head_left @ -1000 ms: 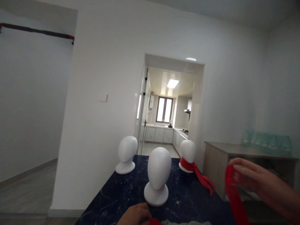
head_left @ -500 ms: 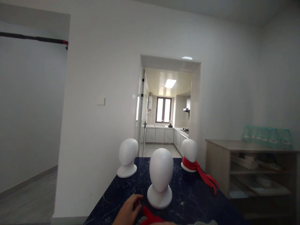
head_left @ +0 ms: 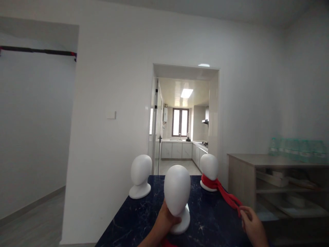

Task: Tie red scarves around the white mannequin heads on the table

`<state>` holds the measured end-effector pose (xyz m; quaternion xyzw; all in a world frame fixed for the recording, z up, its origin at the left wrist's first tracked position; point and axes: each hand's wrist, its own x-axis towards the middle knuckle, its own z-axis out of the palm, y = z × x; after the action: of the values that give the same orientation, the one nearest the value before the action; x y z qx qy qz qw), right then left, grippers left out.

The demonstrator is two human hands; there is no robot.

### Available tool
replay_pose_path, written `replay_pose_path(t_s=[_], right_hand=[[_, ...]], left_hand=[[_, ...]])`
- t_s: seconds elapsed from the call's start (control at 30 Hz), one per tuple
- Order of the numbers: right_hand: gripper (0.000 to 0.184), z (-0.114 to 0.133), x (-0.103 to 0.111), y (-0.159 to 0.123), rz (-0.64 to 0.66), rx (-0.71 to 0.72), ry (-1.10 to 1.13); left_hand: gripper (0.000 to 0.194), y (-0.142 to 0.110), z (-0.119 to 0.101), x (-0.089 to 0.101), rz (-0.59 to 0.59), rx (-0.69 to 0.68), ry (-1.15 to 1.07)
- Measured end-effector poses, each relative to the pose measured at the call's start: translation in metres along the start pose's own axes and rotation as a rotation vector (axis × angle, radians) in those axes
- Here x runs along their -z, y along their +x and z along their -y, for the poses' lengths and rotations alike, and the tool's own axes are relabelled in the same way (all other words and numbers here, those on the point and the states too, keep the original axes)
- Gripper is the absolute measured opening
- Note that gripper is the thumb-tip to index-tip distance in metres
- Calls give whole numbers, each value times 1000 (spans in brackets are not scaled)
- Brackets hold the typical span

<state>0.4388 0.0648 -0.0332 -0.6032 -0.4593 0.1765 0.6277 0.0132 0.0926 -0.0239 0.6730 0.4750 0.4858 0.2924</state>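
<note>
Three white mannequin heads stand on a dark blue marbled table point(head_left: 133, 219). My left hand point(head_left: 166, 219) is wrapped round the neck of the nearest head point(head_left: 177, 190). My right hand point(head_left: 252, 224) pinches the loose end of the red scarf point(head_left: 226, 196), which is tied round the far right head point(head_left: 209, 166) and trails toward me. The far left head point(head_left: 140, 171) is bare. A bit of red cloth point(head_left: 168, 243) shows at the bottom edge below my left wrist.
A wooden shelf unit point(head_left: 277, 178) stands to the right of the table, with green-tinted bottles point(head_left: 298, 149) on top. Behind the table an open doorway point(head_left: 183, 116) leads to a kitchen. White walls enclose the room; bare floor lies at left.
My left hand has gone from the tabletop to grip the near head's neck. My right hand, out of view half a second ago, now holds the trailing scarf end. The red cloth it held earlier is gone.
</note>
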Motion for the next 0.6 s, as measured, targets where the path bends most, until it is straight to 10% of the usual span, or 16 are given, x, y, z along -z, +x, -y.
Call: replay_pose_path(t_s=[0.27,0.6], right_hand=[[46,-19,-12,-3,55,118,-126],[44,-28,-17,-3,75,105,-166]], left_hand=[[87,4,6,9,-76,26,6],[105,-20,5,117,-113,-21,92]])
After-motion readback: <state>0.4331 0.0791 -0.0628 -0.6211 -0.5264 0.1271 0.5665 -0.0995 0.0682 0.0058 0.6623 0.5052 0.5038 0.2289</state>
